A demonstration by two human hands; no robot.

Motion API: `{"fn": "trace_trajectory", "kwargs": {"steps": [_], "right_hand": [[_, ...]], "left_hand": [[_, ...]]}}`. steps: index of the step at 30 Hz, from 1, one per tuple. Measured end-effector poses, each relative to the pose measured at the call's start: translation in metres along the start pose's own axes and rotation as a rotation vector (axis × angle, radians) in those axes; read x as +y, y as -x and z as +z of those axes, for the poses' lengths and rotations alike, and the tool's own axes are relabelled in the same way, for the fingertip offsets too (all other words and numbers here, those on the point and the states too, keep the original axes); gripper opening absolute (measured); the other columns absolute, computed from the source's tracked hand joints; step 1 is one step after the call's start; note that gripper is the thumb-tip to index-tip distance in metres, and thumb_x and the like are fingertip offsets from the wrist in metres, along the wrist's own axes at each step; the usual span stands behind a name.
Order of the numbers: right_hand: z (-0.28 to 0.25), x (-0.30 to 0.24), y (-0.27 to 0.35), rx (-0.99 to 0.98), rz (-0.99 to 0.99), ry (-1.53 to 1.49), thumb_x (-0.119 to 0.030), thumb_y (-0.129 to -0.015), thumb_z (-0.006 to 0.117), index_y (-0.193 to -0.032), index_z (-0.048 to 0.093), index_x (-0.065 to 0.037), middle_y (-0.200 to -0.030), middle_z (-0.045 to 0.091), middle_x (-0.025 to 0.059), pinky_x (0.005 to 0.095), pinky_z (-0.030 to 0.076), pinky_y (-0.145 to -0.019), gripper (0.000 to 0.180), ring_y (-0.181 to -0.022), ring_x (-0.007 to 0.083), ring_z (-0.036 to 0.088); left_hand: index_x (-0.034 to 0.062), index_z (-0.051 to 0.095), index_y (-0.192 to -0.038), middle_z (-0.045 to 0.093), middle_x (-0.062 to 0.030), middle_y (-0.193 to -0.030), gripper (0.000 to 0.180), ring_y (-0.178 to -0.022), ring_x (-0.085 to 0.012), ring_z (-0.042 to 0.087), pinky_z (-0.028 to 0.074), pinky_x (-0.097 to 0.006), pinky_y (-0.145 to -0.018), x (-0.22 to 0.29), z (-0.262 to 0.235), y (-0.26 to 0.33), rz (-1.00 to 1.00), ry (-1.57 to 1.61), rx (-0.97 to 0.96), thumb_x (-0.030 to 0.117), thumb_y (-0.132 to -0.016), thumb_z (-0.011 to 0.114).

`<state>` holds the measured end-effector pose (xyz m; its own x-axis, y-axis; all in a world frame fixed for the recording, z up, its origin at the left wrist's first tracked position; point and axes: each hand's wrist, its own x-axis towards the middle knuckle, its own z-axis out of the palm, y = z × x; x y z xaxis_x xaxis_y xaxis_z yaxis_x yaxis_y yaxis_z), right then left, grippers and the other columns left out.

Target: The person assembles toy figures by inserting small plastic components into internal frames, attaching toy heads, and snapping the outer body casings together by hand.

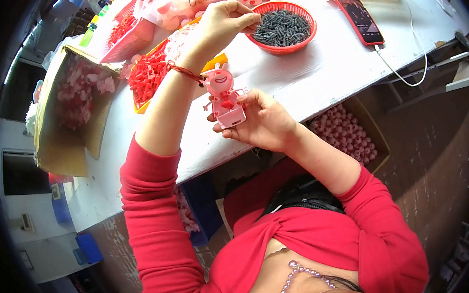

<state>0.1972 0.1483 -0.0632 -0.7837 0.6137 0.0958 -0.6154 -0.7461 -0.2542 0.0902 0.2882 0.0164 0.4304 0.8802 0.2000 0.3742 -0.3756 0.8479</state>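
My right hand [268, 120] holds a small pink toy figure [223, 96] from below, its fingers curled round the back and side. The figure has a smiling face, thin arms, a red patch on its front and a box-like base. My left hand [231, 23] reaches over the left rim of a round red basket [313, 26]. Thumb and fingertips are pinched together there; whatever they hold, if anything, is too small to make out. Small black screw-like pieces [281, 28] fill the basket. A red cord circles my left wrist.
An orange tray [142, 105] of red plastic parts lies left of the toy, a pink basket [150, 36] behind it. A cardboard box [45, 131] stands at far left. A charging phone [356, 16] trails a white cable. A carton of pink balls [346, 134] sits below the table edge.
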Motion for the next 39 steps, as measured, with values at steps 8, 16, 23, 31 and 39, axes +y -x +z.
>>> {"fn": "trace_trajectory", "kwargs": {"steps": [8,16,23,31,39], "right_hand": [[-0.001,0.001,-0.001,-0.027,-0.001,-0.025,-0.023,-0.090,0.034,-0.130,0.040,0.003,-0.119,0.054,0.0209,0.0371,0.050,-0.086,0.048,-0.099,0.0299,0.059],[-0.001,0.000,0.001,-0.027,-0.005,-0.011,-0.023,-0.090,0.034,-0.131,0.040,0.002,-0.119,0.055,0.0197,0.0376,0.049,-0.087,0.048,-0.099,0.0304,0.059],[0.004,-0.001,0.002,0.007,-0.014,-0.015,-0.023,-0.091,0.036,-0.122,0.045,0.002,-0.110,0.058,0.0168,0.0364,0.048,-0.084,0.041,-0.095,0.0286,0.060],[0.000,0.002,0.000,-0.026,-0.024,-0.013,-0.025,-0.091,0.036,-0.126,0.044,0.001,-0.113,0.057,0.0192,0.0370,0.048,-0.085,0.044,-0.097,0.0292,0.059],[0.013,0.000,0.002,0.230,-0.194,0.102,-0.019,-0.084,0.068,-0.109,0.053,-0.007,-0.101,0.062,0.0087,0.0265,0.047,-0.071,0.032,-0.084,0.0158,0.060]], "left_hand": [[0.0002,0.070,-0.086,0.068,-0.0108,-0.077,0.018,-0.069,-0.0154,0.066,0.053,-0.027,-0.067,-0.005,0.009,-0.003,0.053,-0.224,0.126,0.013,-0.073,0.068],[-0.0002,0.069,-0.090,0.068,-0.0090,-0.076,0.018,-0.071,-0.0116,0.065,0.052,-0.024,-0.067,0.005,0.014,-0.010,0.055,-0.462,0.054,0.011,-0.076,0.064],[0.0050,0.072,-0.090,0.068,-0.0146,-0.078,0.021,-0.072,-0.0237,0.066,0.051,-0.032,-0.075,-0.006,0.021,-0.017,0.096,-0.475,0.020,0.016,-0.076,0.060],[-0.0003,0.068,-0.097,0.067,-0.0080,-0.080,0.018,-0.074,-0.0121,0.063,0.051,-0.024,-0.070,0.008,0.010,-0.009,0.173,-0.442,0.057,0.006,-0.083,0.060],[-0.0042,0.065,-0.097,0.067,-0.0074,-0.093,0.015,-0.086,-0.0111,0.063,0.050,-0.022,-0.078,0.044,-0.021,0.090,0.232,-0.260,0.300,-0.005,-0.083,0.061]]}}
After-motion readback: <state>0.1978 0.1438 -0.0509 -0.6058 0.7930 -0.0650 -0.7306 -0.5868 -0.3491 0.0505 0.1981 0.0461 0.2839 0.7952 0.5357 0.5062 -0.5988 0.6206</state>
